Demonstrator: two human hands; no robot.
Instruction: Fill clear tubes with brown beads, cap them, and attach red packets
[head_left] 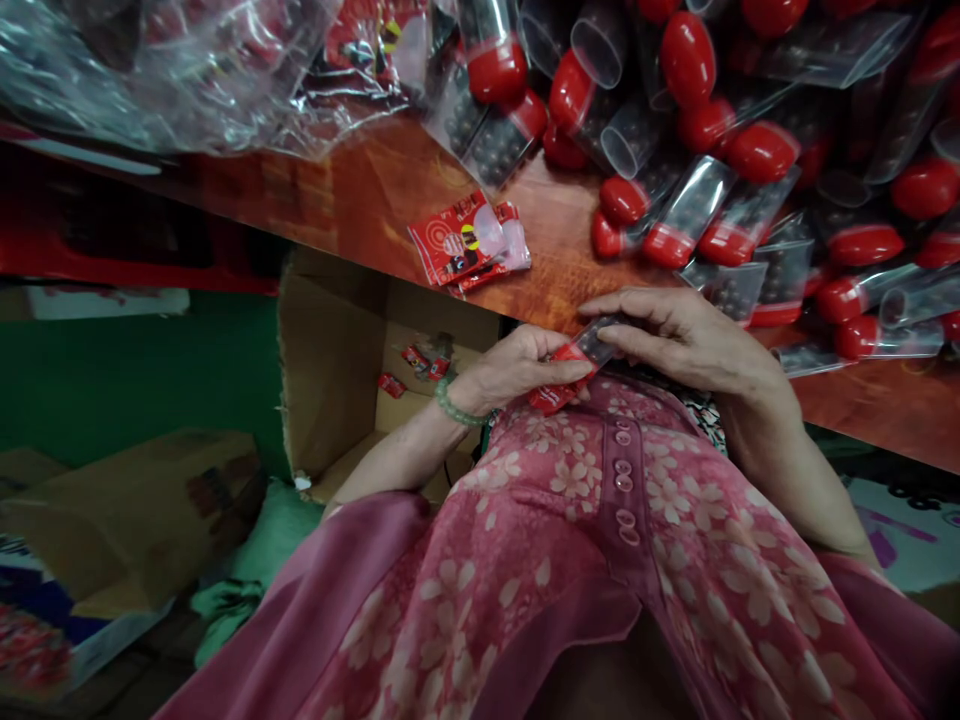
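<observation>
Close to my body, at the table's front edge, both hands grip a small clear packet of dark pellets (594,345) with a red printed card (559,392) at its lower end. My left hand (514,365), with a green bead bracelet at the wrist, pinches the red end between thumb and fingers. The thumb and fingers of my right hand (682,335) are closed on the clear upper end. A few red printed cards (461,240) lie overlapped on the table, beyond my left hand. Clear tubes with rounded red ends (686,210) are heaped past my right hand, among similar pellet packets (739,290).
Clear plastic bags (225,80) cover the table (337,200) at the far left. Below its edge stands an open cardboard box (330,370) with several small red packets (414,360) inside. Another carton (150,510) and green cloth (277,530) are at lower left.
</observation>
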